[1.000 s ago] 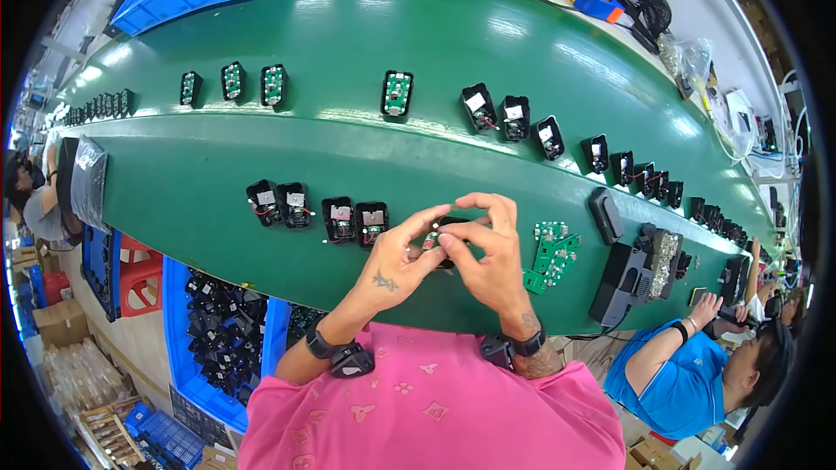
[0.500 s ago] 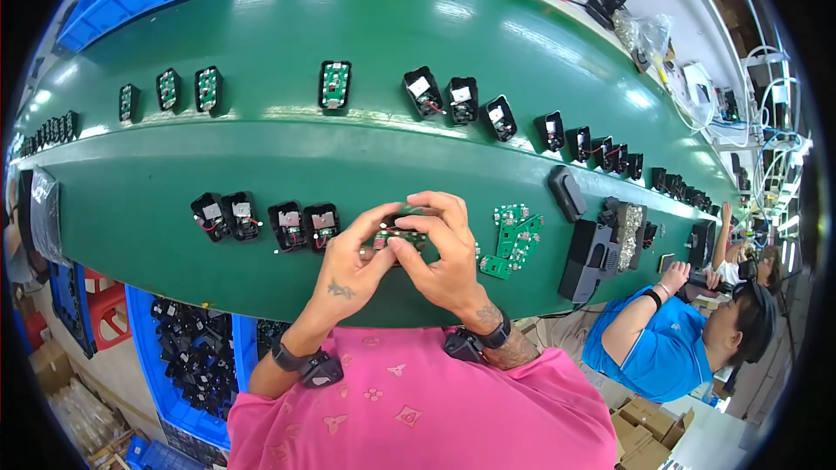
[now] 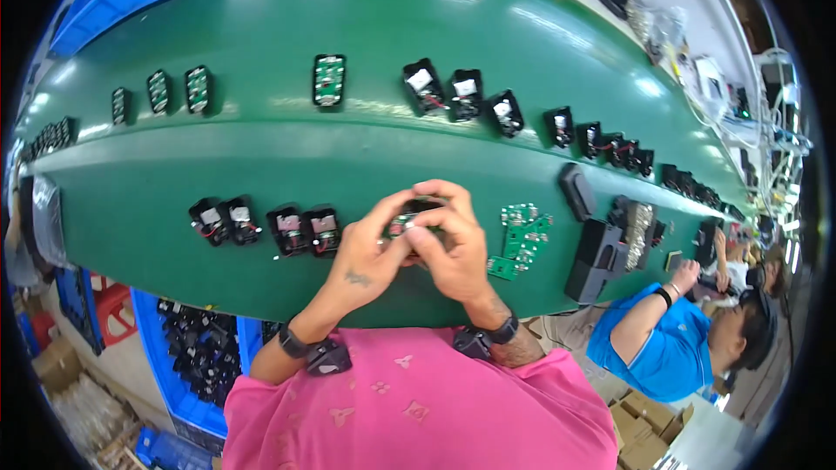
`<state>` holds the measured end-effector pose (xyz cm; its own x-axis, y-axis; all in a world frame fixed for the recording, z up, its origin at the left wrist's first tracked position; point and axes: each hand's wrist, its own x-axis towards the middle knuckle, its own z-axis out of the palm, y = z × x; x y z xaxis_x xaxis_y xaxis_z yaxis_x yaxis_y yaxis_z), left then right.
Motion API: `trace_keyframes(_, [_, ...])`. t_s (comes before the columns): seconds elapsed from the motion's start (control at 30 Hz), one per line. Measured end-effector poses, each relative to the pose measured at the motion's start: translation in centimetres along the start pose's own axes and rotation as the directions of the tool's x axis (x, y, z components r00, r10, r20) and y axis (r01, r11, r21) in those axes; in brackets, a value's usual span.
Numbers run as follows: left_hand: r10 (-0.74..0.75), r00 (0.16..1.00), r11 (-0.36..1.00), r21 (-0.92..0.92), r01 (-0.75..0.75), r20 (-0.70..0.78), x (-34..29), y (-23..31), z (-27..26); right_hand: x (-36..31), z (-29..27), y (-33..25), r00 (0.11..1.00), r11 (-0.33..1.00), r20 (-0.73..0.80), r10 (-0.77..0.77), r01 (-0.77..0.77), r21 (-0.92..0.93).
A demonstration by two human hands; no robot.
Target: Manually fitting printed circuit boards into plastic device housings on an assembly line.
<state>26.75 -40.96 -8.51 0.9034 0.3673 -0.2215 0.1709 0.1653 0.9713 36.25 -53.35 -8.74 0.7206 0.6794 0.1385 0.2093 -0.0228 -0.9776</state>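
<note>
Above the near part of the green bench, my left hand (image 3: pixel 359 259) and my right hand (image 3: pixel 455 252) are closed around a small black casing (image 3: pixel 423 205) with a green circuit board in it. My thumbs press at its near side, and the fingers hide much of it. Left of my hands, several open black casings (image 3: pixel 286 231) with wires and a silvery block inside stand in pairs. To the right lies a loose pile of green circuit boards (image 3: pixel 524 235).
On the raised far strip of the bench (image 3: pixel 261 144) stand casings with boards (image 3: pixel 328 80) and open casings (image 3: pixel 423 85). A black box-shaped device (image 3: pixel 596 257) sits at right, near a co-worker in a blue shirt (image 3: pixel 649 335). Blue bins (image 3: pixel 178 392) hold black parts at lower left.
Both hands, still around the casing, have risen slightly away from my body. The fingers have shifted on it. The whole view has tilted a little.
</note>
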Motion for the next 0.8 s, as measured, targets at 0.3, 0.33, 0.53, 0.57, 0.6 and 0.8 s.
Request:
trace_keyframes(0.3, [0.039, 0.990, 0.990, -0.130, -0.057, -0.136, 0.0, 1.8, 1.0, -0.5, -1.5, -1.4, 0.964, 0.842, -0.058, -0.260, 0.197, -0.502])
trace_keyframes(0.33, [0.048, 0.991, 0.993, -0.100, -0.061, -0.124, -0.2, 1.9, 0.8, -0.3, -1.5, -1.7, 0.963, 0.851, -0.021, -0.268, 0.226, -0.474])
trace_keyframes(0.53, [0.198, 0.969, 0.980, 0.020, -0.198, -0.150, -1.3, 2.4, 0.2, 0.4, -1.4, -3.3, 0.971, 0.917, 0.153, -0.183, 0.225, -0.330])
trace_keyframes(0.57, [0.246, 0.958, 0.968, 0.080, -0.236, -0.148, -1.5, 2.5, 0.2, 0.4, -1.5, -3.6, 0.971, 0.918, 0.158, -0.180, 0.224, -0.328])
trace_keyframes(0.6, [0.243, 0.958, 0.969, 0.079, -0.233, -0.153, -1.7, 2.7, 0.0, 0.4, -1.6, -4.0, 0.976, 0.934, 0.174, -0.132, 0.182, -0.308])
trace_keyframes(0.8, [0.199, 0.980, 0.975, 0.110, -0.195, -0.023, -2.9, 3.1, -1.1, 0.0, -2.0, -4.7, 0.967, 0.956, 0.250, -0.056, 0.124, -0.265])
